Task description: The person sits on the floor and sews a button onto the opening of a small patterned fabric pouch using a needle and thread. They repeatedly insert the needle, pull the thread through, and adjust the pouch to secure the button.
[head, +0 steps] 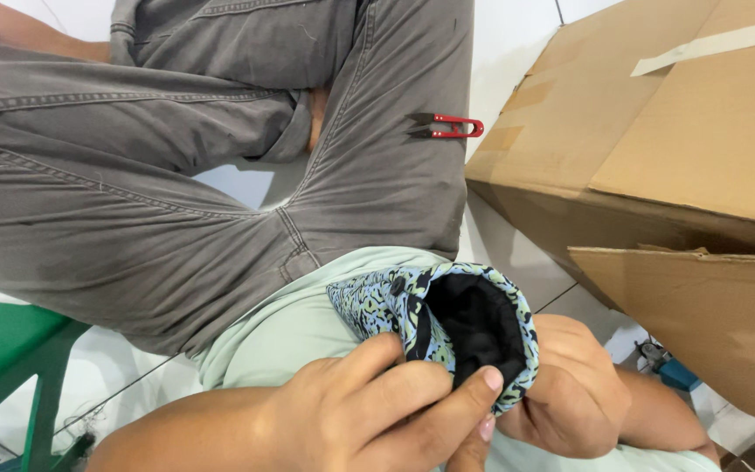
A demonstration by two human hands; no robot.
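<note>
Left hand [369,411] fingers pinch patterned fabric piece [447,323] | right hand [570,393] grasps it | red snips [452,127] on thigh

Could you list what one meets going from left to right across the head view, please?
Green plastic stool → left hand → patterned fabric piece with black lining → right hand → cardboard box. The red thread snips lie on the grey trousers, farther away.

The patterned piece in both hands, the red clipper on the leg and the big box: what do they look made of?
Patterned piece, held by left hand and right hand: soft printed fabric with matte black lining; it folds at the rim. Red clipper: glossy red handle, probably plastic or coated metal, with dark blades. Box: matte brown cardboard, taped.
</note>
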